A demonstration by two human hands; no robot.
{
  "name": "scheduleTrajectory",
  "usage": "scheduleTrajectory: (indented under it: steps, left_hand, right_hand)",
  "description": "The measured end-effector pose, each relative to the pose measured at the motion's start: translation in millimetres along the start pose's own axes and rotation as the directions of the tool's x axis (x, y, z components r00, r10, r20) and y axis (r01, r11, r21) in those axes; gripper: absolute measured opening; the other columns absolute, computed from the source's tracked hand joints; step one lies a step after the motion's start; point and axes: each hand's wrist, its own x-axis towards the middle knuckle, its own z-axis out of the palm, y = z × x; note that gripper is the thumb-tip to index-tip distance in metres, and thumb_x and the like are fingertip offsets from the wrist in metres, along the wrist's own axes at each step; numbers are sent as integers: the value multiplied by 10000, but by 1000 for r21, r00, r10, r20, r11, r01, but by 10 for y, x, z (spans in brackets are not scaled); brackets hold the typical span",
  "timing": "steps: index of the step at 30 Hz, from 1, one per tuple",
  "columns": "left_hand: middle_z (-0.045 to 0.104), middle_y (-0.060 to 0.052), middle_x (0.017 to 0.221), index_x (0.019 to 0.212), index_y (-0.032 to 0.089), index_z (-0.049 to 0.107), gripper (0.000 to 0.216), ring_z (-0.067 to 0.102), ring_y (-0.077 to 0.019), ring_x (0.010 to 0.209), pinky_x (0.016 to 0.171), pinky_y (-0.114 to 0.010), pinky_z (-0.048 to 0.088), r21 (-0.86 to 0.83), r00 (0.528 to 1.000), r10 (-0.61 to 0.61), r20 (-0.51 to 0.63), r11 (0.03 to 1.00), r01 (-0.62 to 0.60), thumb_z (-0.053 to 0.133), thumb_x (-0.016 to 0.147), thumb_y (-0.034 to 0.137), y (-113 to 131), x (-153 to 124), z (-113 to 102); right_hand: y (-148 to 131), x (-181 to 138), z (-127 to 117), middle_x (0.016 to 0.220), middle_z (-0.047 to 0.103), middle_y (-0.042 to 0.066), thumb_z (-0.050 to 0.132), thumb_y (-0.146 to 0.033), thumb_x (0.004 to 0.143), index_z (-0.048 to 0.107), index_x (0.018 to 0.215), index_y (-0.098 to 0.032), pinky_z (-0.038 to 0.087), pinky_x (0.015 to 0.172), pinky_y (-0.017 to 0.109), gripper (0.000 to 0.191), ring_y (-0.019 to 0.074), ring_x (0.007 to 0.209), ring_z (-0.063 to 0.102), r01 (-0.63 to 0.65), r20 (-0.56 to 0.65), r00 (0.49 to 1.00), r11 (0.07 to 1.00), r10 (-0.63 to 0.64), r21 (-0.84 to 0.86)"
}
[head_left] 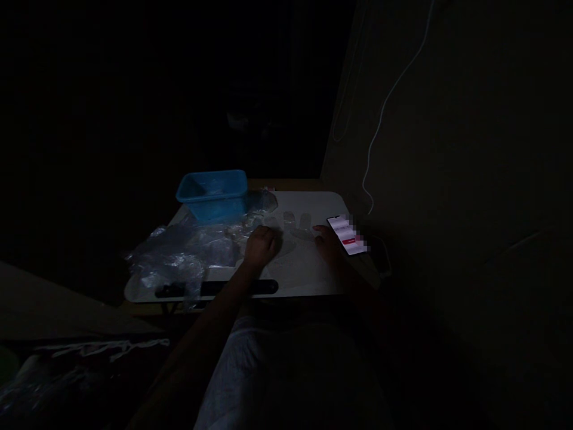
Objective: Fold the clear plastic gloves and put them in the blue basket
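Observation:
On the white table point(308, 280), a thin, clear plastic piece with two rounded lobes point(289, 220) lies flat between my hands. My left hand point(261, 246) rests at its left side, fingers curled down; what they hold, if anything, is hidden. To the right of the plastic is my right hand point(330, 245), its thumb and forefinger apart and pointing toward it. That hand is dim and appears to hold nothing. Crumpled clear plastic bags point(197, 245) spread over the table's left part, beside my left forearm.
A blue plastic basin point(219, 200) stands at the back left. A phone with a lit screen point(347, 236) lies at the right edge. Along the front edge runs a dark slot point(266, 287). A white cable point(380, 119) hangs on the right wall. Surroundings are very dark.

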Motion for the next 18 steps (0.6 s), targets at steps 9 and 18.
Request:
scheduleTrajectory:
  steps: [9,18]
  left_hand:
    - [622,-94,864,913,153,621,278,536,-203,862,789,-350,453,-75,1000,-14,-14,997,13,366,827,225,-144,-220,-49]
    - [614,-83,1107,1049,188,594,290,539,-185,1030,893,-357,446,-206,975,194,110,964,-169,380,861,243,10,-737,-335]
  right_hand:
    - [-8,-209,-103,1025,616,86,437,-86,664,586,1004,-193,423,922,419,387,224,1014,543,118,45,992,992,-116,-51]
    - [-59,-590,-411,1003,609,87,497,-137,715,605,963,-203,450,860,414,279,220,981,538,410,224,891,912,-395,-25]
